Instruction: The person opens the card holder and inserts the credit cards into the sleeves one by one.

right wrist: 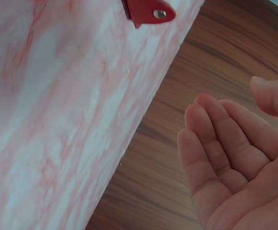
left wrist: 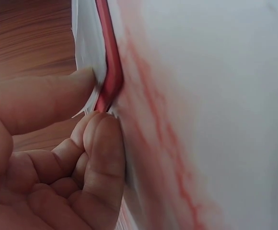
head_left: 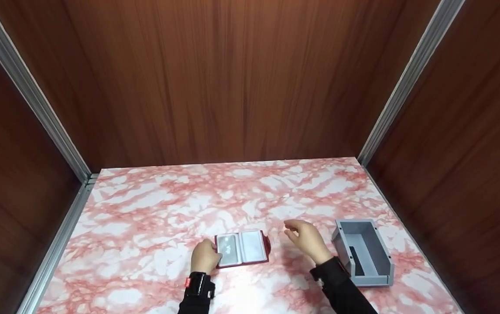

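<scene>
A red card holder (head_left: 252, 248) lies opened flat on the table, its clear plastic sleeves facing up. My left hand (head_left: 204, 257) pinches its left edge. In the left wrist view, the thumb (left wrist: 48, 98) presses on the sleeves while curled fingers meet the red cover (left wrist: 111, 57) from the other side. To the right of the holder hovers my right hand (head_left: 306, 240), holding nothing, fingers gently bent and the thumb apart. The right wrist view catches the holder's red strap with a metal snap (right wrist: 159, 13), away from the fingertips.
A grey plastic bin (head_left: 383, 280) stands to the right, just beyond my right hand, with a dark flat item (head_left: 356, 261) inside. Brown wood-look panels (head_left: 232, 87) enclose the marbled pink-and-white table (head_left: 145, 209) at the back and both sides.
</scene>
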Available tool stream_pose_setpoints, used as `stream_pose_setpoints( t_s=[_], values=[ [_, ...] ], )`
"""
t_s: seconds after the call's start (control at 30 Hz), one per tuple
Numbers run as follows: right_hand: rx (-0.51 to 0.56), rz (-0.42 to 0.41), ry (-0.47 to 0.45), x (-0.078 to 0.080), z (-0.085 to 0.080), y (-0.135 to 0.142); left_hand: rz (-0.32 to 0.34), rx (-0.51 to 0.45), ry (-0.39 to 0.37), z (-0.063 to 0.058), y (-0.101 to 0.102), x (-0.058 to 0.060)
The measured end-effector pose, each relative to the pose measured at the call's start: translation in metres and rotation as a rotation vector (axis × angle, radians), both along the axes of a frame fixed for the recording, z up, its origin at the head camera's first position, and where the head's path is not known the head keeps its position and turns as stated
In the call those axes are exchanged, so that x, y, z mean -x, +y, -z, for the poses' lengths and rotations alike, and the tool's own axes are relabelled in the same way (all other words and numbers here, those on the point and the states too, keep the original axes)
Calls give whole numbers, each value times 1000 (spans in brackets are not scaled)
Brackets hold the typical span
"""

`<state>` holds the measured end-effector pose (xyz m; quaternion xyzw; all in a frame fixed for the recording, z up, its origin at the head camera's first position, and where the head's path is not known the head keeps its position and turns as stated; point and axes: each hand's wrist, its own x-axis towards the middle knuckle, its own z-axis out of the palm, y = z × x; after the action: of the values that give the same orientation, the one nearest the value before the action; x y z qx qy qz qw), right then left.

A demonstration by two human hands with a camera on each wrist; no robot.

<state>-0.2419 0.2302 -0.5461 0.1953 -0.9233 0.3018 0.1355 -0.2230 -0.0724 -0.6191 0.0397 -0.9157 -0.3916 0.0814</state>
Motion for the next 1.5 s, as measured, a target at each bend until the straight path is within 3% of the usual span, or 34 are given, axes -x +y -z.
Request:
stream_pose_setpoints(
  t_s=[0.63,0.87,1.17,1.5],
  values=[
    [39,112,-82,-16,-22,57,-2,22,-4,4,0,2],
    [21,166,-40,-18,-29,85,-6,11,-7,5,0,2],
    [14,213,-113,-22,-39,115,-10,-3,16,4,0,1],
    [-53,264,-155,-27,-36,142,-8,-6,0,2,1,0]
  ],
)
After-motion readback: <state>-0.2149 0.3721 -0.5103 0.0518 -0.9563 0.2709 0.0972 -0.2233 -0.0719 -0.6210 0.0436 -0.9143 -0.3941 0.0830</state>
